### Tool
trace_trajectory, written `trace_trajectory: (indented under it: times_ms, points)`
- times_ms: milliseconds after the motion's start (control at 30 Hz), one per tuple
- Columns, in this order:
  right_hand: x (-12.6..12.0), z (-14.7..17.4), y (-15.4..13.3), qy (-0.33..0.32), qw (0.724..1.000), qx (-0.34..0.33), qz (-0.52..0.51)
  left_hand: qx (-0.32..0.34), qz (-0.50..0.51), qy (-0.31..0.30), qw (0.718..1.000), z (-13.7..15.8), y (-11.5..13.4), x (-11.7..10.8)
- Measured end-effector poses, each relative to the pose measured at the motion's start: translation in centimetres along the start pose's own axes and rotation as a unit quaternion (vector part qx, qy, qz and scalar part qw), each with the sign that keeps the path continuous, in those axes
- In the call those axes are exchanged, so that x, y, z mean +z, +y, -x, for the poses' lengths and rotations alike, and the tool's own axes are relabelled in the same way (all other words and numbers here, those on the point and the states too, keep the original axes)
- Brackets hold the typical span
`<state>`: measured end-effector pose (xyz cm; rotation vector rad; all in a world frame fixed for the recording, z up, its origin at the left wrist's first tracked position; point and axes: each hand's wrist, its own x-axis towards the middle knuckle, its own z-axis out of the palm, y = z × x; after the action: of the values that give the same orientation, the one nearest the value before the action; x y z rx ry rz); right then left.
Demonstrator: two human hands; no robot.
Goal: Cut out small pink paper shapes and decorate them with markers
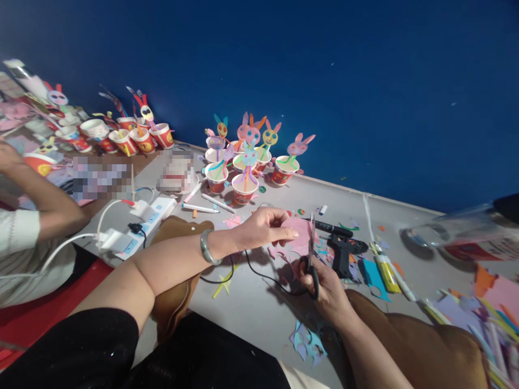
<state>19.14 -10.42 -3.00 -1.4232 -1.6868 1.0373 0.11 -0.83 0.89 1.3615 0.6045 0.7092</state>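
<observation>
Between thumb and fingers my left hand (270, 229) pinches a piece of pink paper (300, 233) with a rounded edge, held above the table. My right hand (324, 283) grips black-handled scissors (311, 243), its fingers closed around the loops. The scissor blades point upward and stand at the paper's right side; whether they touch it I cannot tell. Pink paper scraps lie below the hands. Just right of the scissors lie a black glue gun (343, 254) and a black marker (330, 227). Light-blue cut-out scraps (308, 343) rest on the table below my right hand.
Paper cups (245, 190) with paper rabbit figures stand by the blue wall, more cups (124, 141) farther left. A white power strip (148, 224) with cables lies left, near another person's arm (44, 189). A clear bottle (458, 232), a glue tube (387, 273) and coloured paper (478, 319) lie right.
</observation>
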Motion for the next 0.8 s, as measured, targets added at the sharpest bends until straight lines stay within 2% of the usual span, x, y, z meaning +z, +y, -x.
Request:
trace_trajectory:
  times_ms: [333, 800]
  points:
    - [-0.12, -0.02, 0.24, -0.010, 1.000, -0.008, 0.017, 0.000, -0.005, -0.025, 1.000, 0.00, -0.01, -0.06]
    - [-0.19, -0.06, 0.46, -0.002, 0.999, -0.007, 0.032, 0.009, -0.012, -0.013, 1.000, -0.04, 0.07, -0.31]
